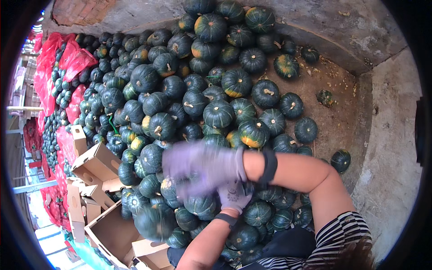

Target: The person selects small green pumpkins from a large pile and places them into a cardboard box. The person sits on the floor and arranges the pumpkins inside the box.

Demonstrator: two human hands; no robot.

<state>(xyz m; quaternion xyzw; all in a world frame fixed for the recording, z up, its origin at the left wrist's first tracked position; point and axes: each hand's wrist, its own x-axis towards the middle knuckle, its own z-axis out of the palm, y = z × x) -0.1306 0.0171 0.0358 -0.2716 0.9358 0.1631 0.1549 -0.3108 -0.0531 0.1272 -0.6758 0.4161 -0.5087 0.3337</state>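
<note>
Both my hands wear light purple-grey gloves, above a big pile of dark green kabocha squashes (217, 114). My right hand (202, 165) is motion-blurred and reaches left across the pile; whether it holds anything cannot be made out. Partly beneath it, my left hand (235, 195) is beside a dark squash, its fingers partly hidden, and its grip is unclear. A blurred squash (155, 222) appears to be moving, apart from both hands, at the lower left. Beside it stands an open cardboard box (113, 229).
More cardboard boxes (98, 163) lie tilted at the left. Beyond them are red mesh bags (45, 77) and many smaller-looking squashes. A concrete wall (391, 135) bounds the right side, with brown floor (332, 130) before it. Scattered seeds and a damaged squash (325, 98) lie there.
</note>
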